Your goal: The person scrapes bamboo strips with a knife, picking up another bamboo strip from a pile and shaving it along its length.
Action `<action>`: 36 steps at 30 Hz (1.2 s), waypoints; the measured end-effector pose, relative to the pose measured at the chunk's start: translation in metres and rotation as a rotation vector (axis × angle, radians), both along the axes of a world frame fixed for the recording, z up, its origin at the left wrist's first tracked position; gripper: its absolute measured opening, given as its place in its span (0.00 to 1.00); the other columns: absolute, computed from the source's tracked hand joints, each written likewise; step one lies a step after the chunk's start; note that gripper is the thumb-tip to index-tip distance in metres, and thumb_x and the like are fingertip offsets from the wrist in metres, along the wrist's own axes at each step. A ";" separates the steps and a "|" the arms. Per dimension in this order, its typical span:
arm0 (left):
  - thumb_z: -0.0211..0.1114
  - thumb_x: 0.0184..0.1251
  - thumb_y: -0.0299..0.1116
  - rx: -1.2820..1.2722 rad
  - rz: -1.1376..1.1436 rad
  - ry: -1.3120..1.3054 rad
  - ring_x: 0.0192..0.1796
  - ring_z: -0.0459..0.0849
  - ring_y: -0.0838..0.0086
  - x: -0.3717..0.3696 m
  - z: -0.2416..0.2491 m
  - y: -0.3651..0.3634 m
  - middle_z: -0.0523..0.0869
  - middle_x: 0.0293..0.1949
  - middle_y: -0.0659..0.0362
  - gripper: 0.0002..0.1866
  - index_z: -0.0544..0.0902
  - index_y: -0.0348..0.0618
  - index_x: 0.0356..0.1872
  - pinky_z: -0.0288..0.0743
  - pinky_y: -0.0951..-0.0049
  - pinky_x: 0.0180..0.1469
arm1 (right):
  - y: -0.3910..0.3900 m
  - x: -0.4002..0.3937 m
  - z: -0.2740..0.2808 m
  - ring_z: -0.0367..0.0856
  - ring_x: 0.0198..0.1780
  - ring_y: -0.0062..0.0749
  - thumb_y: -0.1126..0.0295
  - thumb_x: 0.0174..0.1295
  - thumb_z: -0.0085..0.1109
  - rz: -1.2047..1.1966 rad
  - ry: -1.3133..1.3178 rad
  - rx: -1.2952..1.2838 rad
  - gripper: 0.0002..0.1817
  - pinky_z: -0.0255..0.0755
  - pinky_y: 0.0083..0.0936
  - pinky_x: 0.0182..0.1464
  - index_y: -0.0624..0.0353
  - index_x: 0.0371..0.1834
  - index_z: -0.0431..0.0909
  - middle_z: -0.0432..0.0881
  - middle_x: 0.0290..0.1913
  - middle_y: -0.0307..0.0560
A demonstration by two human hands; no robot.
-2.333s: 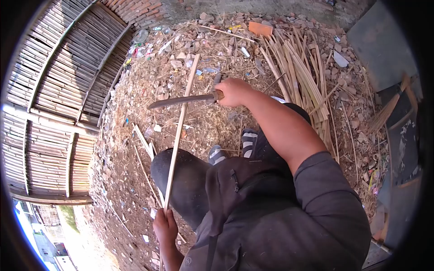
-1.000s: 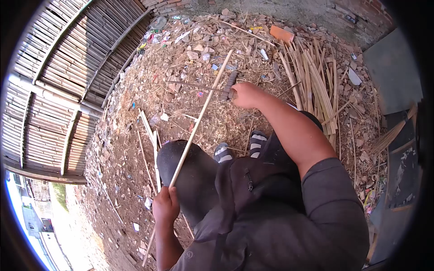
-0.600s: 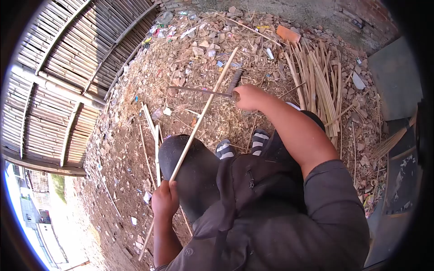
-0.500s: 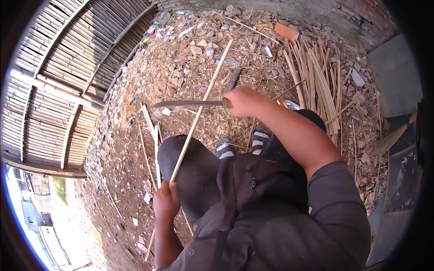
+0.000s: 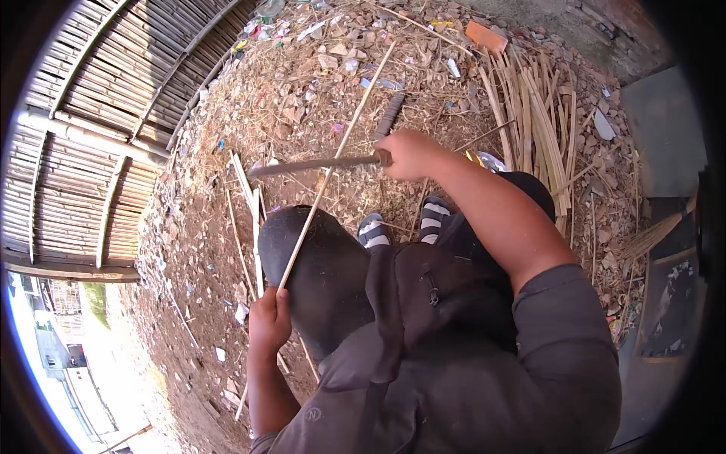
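My left hand (image 5: 269, 318) is closed around the lower end of a long pale bamboo strip (image 5: 352, 136), which slants up and away across my left knee. In my right hand (image 5: 412, 155) is a machete (image 5: 310, 166), its dark ridged handle (image 5: 390, 113) showing beyond my fist. The brown blade points left and crosses the strip around its middle, overlapping it in this view. Both my feet, in striped sandals (image 5: 431, 219), rest on the ground between my knees.
Many split bamboo strips (image 5: 529, 121) lie piled at the right, near an orange brick piece (image 5: 485, 36). A few more strips (image 5: 243, 181) lie beside my left knee. Rubble and litter cover the ground. A bamboo-slat wall (image 5: 91, 98) stands left, a grey panel (image 5: 665, 136) right.
The whole view has shifted, so most things sit a little higher. The blade has tilted slightly, its tip lower in view than its base. The strip looks narrower, and both hands keep their grip.
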State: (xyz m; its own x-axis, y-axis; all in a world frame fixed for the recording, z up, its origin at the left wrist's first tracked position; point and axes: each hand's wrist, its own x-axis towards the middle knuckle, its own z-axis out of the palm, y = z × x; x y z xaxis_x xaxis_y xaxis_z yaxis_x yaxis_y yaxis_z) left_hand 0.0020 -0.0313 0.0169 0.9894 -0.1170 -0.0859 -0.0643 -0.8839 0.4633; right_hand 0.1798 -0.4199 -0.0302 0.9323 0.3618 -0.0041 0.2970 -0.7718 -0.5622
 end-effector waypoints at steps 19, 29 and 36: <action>0.54 0.82 0.44 0.327 0.029 -0.035 0.31 0.83 0.37 -0.003 0.011 -0.001 0.83 0.25 0.39 0.19 0.77 0.39 0.33 0.72 0.42 0.32 | -0.024 0.024 -0.026 0.88 0.44 0.54 0.64 0.53 0.66 -0.263 0.066 -0.032 0.21 0.81 0.45 0.48 0.61 0.50 0.85 0.88 0.39 0.60; 0.54 0.82 0.44 0.170 0.030 -0.142 0.30 0.83 0.38 -0.004 -0.007 -0.007 0.83 0.25 0.41 0.17 0.78 0.40 0.39 0.73 0.43 0.31 | -0.022 0.017 -0.008 0.87 0.45 0.56 0.62 0.53 0.67 -0.242 0.089 0.041 0.17 0.80 0.49 0.49 0.56 0.44 0.85 0.88 0.40 0.57; 0.52 0.83 0.45 0.103 0.060 -0.136 0.29 0.83 0.39 -0.005 -0.012 -0.004 0.83 0.24 0.42 0.19 0.78 0.40 0.37 0.72 0.45 0.31 | -0.004 -0.003 0.014 0.87 0.43 0.57 0.59 0.56 0.72 -0.090 -0.104 -0.002 0.18 0.80 0.48 0.46 0.56 0.46 0.83 0.87 0.36 0.55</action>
